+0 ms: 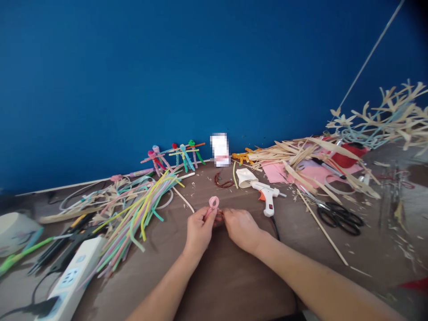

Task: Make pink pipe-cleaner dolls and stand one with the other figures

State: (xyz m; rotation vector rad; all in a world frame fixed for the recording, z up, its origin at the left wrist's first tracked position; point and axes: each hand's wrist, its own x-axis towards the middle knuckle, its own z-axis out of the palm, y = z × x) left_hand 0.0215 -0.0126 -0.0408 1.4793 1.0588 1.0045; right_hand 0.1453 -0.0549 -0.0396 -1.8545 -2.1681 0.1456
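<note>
A pink pipe cleaner (214,202) bent into a small round loop stands up from the fingertips of my left hand (198,227). That hand pinches it just below the loop. My right hand (241,228) is closed right beside it, its fingertips close against the left ones. Whatever those right fingers grip is hidden behind them. Both hands are above the brown table (214,285). To the right of them lies a white hot glue gun (268,200) with an orange trigger, and behind them a string of dark red beads (223,182).
Pastel pipe cleaners (133,218) are heaped on the left, near a white power strip (72,276). Small pipe cleaner figures (183,156) lean by the blue wall (214,76). Black scissors (337,216), pale dry strips (294,156) and pink sheets (274,173) lie on the right.
</note>
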